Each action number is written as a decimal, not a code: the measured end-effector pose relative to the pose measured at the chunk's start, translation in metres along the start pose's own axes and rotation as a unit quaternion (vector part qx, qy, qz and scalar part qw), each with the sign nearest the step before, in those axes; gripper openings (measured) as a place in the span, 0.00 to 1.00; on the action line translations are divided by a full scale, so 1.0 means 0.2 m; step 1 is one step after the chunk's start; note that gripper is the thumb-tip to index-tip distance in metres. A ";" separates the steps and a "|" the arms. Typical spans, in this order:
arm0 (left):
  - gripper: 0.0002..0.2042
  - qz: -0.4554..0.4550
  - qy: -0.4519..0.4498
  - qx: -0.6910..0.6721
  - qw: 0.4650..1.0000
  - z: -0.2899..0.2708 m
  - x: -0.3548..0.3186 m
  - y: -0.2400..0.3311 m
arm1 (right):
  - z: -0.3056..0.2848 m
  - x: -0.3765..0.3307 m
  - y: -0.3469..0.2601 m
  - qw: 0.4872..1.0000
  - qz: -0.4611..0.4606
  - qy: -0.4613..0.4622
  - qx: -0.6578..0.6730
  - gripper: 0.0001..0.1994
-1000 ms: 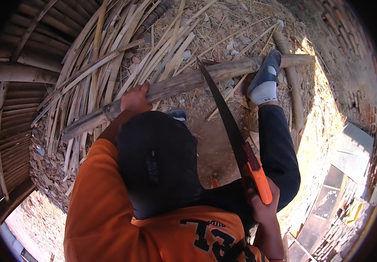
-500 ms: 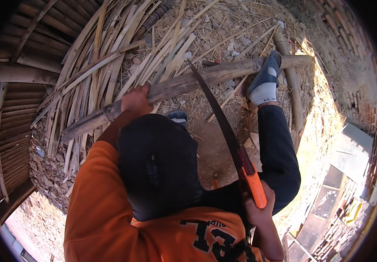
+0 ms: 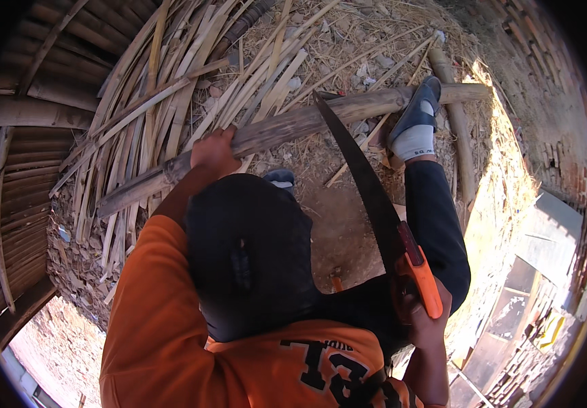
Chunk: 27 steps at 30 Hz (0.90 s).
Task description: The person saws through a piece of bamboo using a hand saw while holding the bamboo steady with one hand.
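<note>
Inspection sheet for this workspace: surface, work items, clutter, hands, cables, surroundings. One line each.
Surface: bare brown dirt ground, strewn with straw and chips farther out.
Work items: long, round, brown wooden pole, its right end crossing a thinner grey-brown wooden pole; handsaw with dark tapered blade and orange handle, its tip overlapping the long pole in view, contact unclear.
Clutter: pile of pale, flat, split wooden strips, beyond and left of the long pole.
Hands: left hand on the long pole; right hand closed around the saw handle. Foot in dark sandal at the long pole's right part.
Cables: nothing seen.
Surroundings: dark slatted structure left; rough brick wall right.
</note>
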<state>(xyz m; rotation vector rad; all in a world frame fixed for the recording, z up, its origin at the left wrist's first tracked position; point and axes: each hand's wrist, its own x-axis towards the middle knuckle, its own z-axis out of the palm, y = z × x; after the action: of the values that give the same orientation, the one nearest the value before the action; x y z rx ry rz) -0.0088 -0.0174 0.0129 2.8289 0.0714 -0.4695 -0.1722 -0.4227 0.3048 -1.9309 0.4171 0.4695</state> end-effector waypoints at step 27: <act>0.42 0.055 0.155 0.127 0.978 0.25 -0.02 -0.01 | 0.22 0.21 -0.07 0.997 -0.023 0.021 0.069 0.09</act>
<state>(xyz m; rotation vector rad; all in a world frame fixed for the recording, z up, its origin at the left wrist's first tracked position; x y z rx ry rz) -0.0288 -0.0281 -0.0311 3.1121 -0.0910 -0.0103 -0.1347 -0.3802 0.2775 -1.8149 0.4216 0.3609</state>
